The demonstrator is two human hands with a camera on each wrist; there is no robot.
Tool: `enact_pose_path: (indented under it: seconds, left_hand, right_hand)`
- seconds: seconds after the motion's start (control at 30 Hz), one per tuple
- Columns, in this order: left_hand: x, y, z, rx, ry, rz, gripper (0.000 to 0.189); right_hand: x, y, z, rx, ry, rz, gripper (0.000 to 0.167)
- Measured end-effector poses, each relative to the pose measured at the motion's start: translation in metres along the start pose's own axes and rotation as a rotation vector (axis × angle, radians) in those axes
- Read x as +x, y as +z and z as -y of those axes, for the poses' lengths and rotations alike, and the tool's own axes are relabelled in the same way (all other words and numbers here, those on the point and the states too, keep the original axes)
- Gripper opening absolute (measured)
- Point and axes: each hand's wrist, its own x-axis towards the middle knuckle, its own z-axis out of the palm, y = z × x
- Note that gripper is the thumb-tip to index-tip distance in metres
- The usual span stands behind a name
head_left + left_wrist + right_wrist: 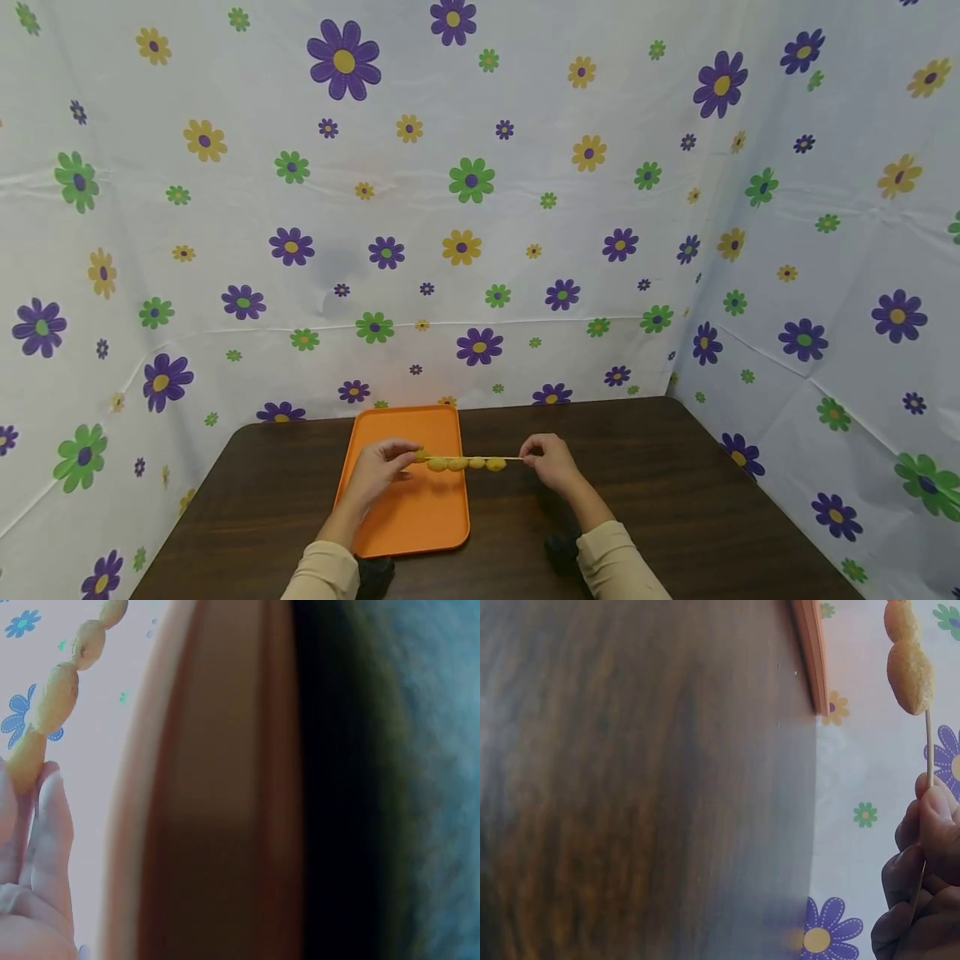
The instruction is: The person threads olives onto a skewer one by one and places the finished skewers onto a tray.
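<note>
A wooden skewer (pixel 929 750) carries several small yellow-brown rounded food pieces (pixel 457 464), held level between the two hands. My left hand (pixel 380 468) pinches the piece at the skewer's left end, above the orange tray (pixel 420 517). In the left wrist view the end food piece (pixel 27 759) sits between thumb and fingers. My right hand (pixel 552 462) grips the bare stick at the other end, over the table to the right of the tray. Thumb and curled fingers close round that stick in the right wrist view.
The dark wooden table (pixel 675 500) lies under both hands. A white curtain with printed flowers (pixel 465 292) stands behind it and along the sides. Black straps (pixel 562 550) show at the wrists, near the cream sleeves (pixel 618 558).
</note>
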Motion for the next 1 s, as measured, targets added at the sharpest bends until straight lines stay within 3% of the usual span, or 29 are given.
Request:
enact_pose_path:
  seconds: [0.1, 0.43, 1.0]
  left_hand:
    - [-0.0001, -0.0016, 0.0, -0.003, -0.007, 0.004, 0.022]
    - [0.0013, -0.004, -0.003, 0.074, 0.085, 0.044, 0.016]
    - [-0.0023, -0.0022, 0.0041, 0.101, 0.042, 0.083, 0.012]
  right_hand:
    - [-0.0002, 0.0005, 0.0009, -0.003, 0.0, 0.005, 0.02]
    - [0.0016, 0.0005, 0.0015, -0.047, -0.03, 0.005, 0.019]
    - [-0.0016, 0.0049, 0.0027, -0.014, 0.009, 0.003, 0.019]
